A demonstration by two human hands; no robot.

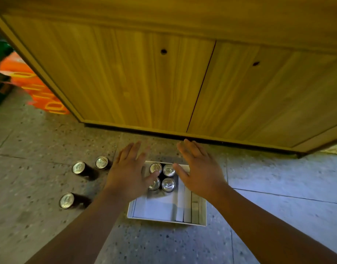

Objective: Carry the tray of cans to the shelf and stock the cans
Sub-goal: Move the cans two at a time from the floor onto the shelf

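A white tray (166, 219) is sitting on the speckled floor (49, 141), close in front of a wooden cabinet (144, 82). Four cans (168, 184) are standing upright in a tight square at the tray's 12 o'clock end; the 6 o'clock half is lying bare apart from what look like card dividers. Three loose cans (79, 168) are standing on the floor at about 9 o'clock from the tray, well apart from it.

The left hand (127, 176) is hovering over the tray's 10 o'clock corner, fingers straight and spread, holding nothing; its thumb is overlapping the nearest can top, and contact cannot be confirmed. The right hand (200, 172) is hovering over the 1 o'clock corner, likewise flat and empty. The four cans are lying between the two hands, slightly nearer the viewer than the fingertips.

Assessment: the tray appears to be thin card, so it is likely flexing under load; the weight is sitting at one end, making it front-heavy. Taking hold at the side walls beside the cans, at 3 and 9 o'clock, is advisable. The cans appear rigid, smooth-sided and possibly slippery; gripping around the body is preferable to the lid.
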